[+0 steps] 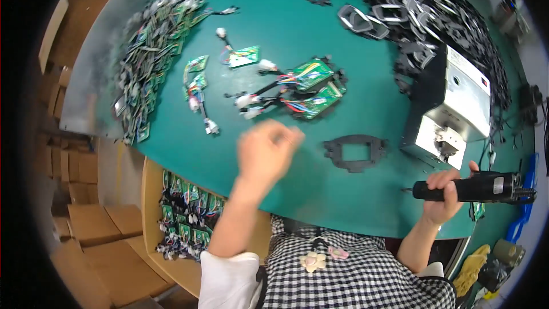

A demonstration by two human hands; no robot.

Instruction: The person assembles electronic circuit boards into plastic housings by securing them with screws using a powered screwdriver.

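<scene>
My right hand (443, 197) is wrapped around a black electric screwdriver (466, 189), held level over the right of the table with its bit pointing left. My left hand (267, 151), slightly blurred, hovers near the table's middle with fingers curled together. Whatever it may pinch is hidden. Just beyond it lie two black frames fitted with green circuit boards (312, 74), their coloured wires and white connectors trailing left. To the right of that hand, a bare black plastic frame (357, 166) with a rectangular opening lies flat on the green table (320, 194).
A silver-and-black screw feeder (466, 97) stands at right. Black and grey plastic frames (423, 14) are heaped at far right. Wired boards (151, 57) are piled at left, with loose boards (245, 56) nearby. A cardboard box (150, 212) of boards sits below the left edge.
</scene>
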